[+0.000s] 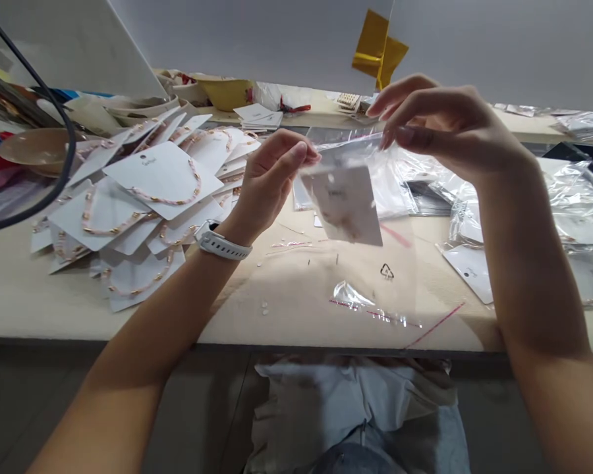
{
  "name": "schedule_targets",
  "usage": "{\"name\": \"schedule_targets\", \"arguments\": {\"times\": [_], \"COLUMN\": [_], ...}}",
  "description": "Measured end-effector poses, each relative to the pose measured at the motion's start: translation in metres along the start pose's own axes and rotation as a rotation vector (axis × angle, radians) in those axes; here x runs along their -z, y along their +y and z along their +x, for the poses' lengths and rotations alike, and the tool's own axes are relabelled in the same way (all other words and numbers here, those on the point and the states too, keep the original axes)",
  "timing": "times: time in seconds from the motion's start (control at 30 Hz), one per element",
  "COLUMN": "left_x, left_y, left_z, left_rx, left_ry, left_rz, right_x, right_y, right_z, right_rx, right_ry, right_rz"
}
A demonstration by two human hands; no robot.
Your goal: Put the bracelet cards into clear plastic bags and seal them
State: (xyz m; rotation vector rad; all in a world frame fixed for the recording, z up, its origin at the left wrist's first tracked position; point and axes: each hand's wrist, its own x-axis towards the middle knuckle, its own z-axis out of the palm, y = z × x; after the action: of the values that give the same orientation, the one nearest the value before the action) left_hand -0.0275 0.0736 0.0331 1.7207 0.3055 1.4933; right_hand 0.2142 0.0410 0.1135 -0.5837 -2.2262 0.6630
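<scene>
A clear plastic bag (400,263) hangs above the table between my two hands, with a recycling mark on its lower part. Inside or behind its film shows a tilted white card (350,207), blurred, with a faint print; whether it lies fully inside I cannot tell. Thumb and fingers of my left hand (279,168) pinch the bag's top left edge. At its top right edge, my right hand (435,128) closes thumb and fingertips on the film. Left of my left hand lies a heap of white cards (163,178) carrying pink and gold beaded bracelets.
Packed clear bags (568,210) are piled at the right, and more lie behind my hands. Film scraps and pink-red strips (435,326) lie near the table's front edge. A dark cable (54,99) arcs at the left. Behind stand a yellow bowl (225,94) and a grey panel (277,39).
</scene>
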Motion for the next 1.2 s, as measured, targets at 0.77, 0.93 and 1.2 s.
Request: {"name": "schedule_targets", "arguments": {"times": [0.77, 0.93, 1.2], "left_x": [-0.016, -0.015, -0.032], "left_y": [0.070, 0.101, 0.031], "left_z": [0.037, 0.058, -0.016], "left_rx": [-0.508, -0.859, 0.298], "left_ry": [-0.107, -0.377, -0.319], "left_rz": [0.211, 0.310, -0.079], "right_x": [0.000, -0.008, -0.016], "right_y": [-0.046, -0.072, -0.064], "right_z": [-0.007, -0.014, -0.030], "right_rx": [0.136, 0.206, 0.166], "right_ry": [0.250, 0.407, 0.633], "right_rz": [-0.020, -0.002, 0.048]}}
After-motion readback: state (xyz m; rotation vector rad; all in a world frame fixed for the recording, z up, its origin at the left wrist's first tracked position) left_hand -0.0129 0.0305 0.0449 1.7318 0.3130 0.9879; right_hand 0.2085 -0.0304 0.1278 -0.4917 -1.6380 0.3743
